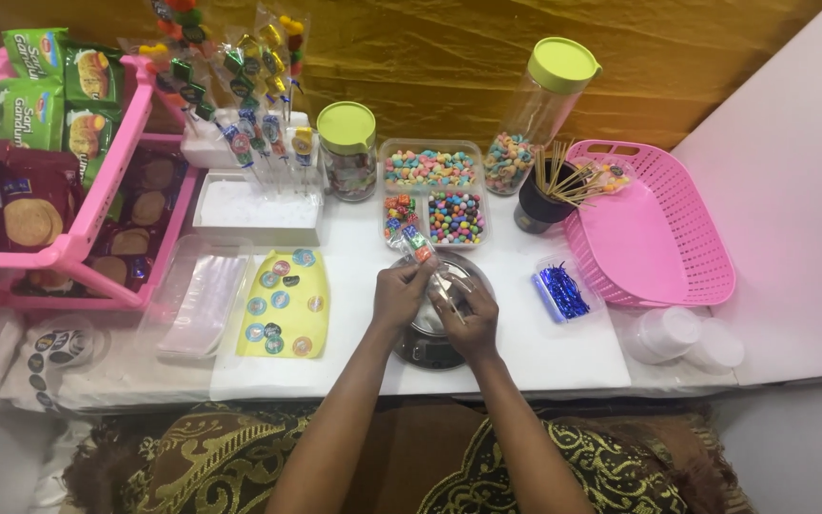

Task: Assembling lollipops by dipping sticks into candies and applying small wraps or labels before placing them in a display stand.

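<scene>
Both hands hold a candy skewer in a clear wrapper over a small metal scale.

The left hand [400,297] is curled, fingers pinched on the skewer [422,249] near its candy end, which points to 12 o'clock; the right hand [469,319] is closed around the wrapper's lower part. The scale [427,348] sits under them on the white table [563,347]. At 12 o'clock lies a tray of coloured candies [435,190]; at 3 o'clock a pink basket [654,238]; at 9 o'clock a yellow sticker sheet [284,303].

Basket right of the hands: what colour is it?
Pink, a slotted plastic basket; the head view shows it plainly.
</scene>
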